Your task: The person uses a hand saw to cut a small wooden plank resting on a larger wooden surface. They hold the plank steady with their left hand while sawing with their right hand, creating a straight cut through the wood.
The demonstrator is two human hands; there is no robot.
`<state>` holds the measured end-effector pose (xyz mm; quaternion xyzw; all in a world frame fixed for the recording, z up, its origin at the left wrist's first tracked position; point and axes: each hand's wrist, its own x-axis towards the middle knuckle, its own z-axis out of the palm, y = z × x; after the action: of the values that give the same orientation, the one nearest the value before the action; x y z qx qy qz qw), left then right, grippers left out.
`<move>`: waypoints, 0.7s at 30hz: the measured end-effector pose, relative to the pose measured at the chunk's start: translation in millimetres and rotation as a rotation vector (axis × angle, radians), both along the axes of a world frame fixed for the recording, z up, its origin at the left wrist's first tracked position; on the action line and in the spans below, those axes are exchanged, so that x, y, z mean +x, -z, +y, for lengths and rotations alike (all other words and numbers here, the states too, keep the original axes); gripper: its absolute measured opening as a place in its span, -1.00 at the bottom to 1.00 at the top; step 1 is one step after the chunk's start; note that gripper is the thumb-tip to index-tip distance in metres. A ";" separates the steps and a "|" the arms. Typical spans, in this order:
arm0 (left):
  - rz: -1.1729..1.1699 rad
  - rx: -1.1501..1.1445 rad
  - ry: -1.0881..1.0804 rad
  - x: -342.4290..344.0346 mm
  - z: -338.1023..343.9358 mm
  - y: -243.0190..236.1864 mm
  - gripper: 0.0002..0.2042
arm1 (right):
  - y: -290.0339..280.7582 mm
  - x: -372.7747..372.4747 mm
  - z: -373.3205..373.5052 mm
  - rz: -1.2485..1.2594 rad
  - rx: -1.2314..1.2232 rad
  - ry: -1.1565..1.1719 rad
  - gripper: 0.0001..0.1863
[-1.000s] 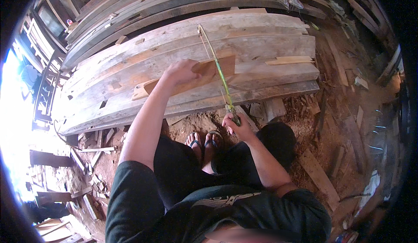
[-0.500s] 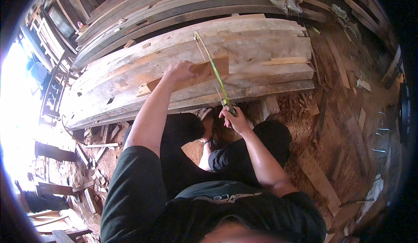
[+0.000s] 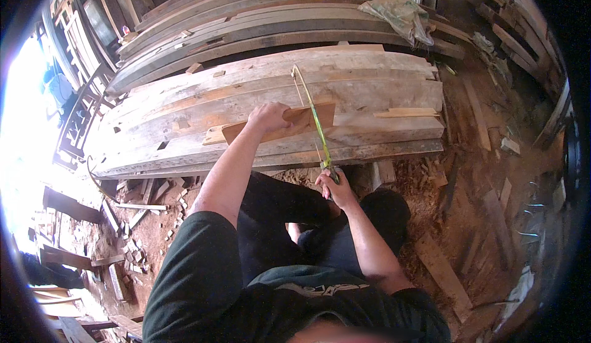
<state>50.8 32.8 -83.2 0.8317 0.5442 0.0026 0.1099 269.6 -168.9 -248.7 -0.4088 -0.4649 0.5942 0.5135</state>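
Note:
My left hand (image 3: 268, 117) is closed over the top edge of a thin brown wooden board (image 3: 294, 123), which is tilted on the bench of thick planks (image 3: 246, 94). In my right hand (image 3: 336, 189) is the handle of a bow saw (image 3: 319, 127) with a bent yellow-green frame. The saw points away from me, and its frame passes in front of the board, right of my left hand. A thin blade shows above and below the board; where it meets the wood is hidden.
A pale wood strip (image 3: 406, 113) lies on the bench's right end. Behind are stacked long beams (image 3: 246, 26) with a crumpled plastic sack (image 3: 400, 15) on top. Offcuts (image 3: 132, 254) litter the floor at left; a loose board (image 3: 443, 275) lies at right.
The whole view has shifted, so bench, board and hands appear lower and slightly right. My left hand still grips the board and my right still holds the saw across it. My legs have shifted.

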 end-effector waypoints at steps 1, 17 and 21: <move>-0.025 0.007 0.014 -0.6 0.1 1.6 -0.46 | -1.8 -1.3 -0.7 0.021 -0.006 0.022 -0.81; -0.019 0.084 0.051 -1.7 -11.5 11.2 -0.51 | -60.3 1.7 -49.7 -0.053 -0.049 0.334 -0.74; -0.009 0.084 0.127 -3.9 -22.4 11.5 -0.56 | -57.5 2.3 -73.1 -0.045 -0.044 0.318 -0.79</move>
<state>46.8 10.5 -94.6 0.8683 0.4894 0.0222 0.0775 271.9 -242.1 -191.2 -0.5017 -0.3923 0.5062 0.5816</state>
